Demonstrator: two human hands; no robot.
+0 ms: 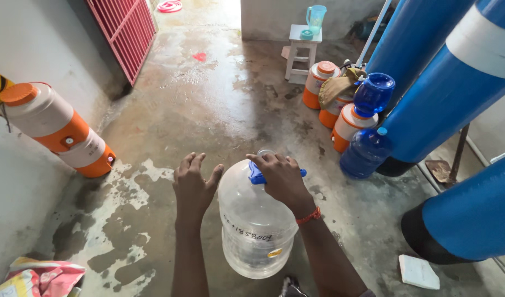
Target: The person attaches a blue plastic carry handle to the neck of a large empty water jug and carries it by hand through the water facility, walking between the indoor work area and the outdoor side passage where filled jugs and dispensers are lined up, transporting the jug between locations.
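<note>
A clear jug [257,223] stands upright on the wet concrete floor [208,104], low in the middle of the view. The right hand [282,177] lies over its top, fingers curled down around the blue handle [257,176] at the neck and clamped on it. The left hand [193,184] is at the jug's 9 o'clock, just beside its shoulder, palm down and fingers spread, holding nothing; whether the thumb touches the jug cannot be told. A red band [309,216] circles the right wrist.

At the jug's 2 o'clock stands a blue bottle [365,154], and behind it a row of white-and-orange coolers [347,124], one with a blue jug [373,94] upended on it and a cloth [338,87] draped across. Large blue tanks [450,93] fill 3 o'clock. At 12 o'clock, far off, a white stool [302,52] carries a pitcher [315,18]. At 10 o'clock another cooler [59,129] leans by the wall, near a red gate [126,30]. A white pad [418,271] lies at 4 o'clock; a printed sack [37,278] lies at 8 o'clock.
</note>
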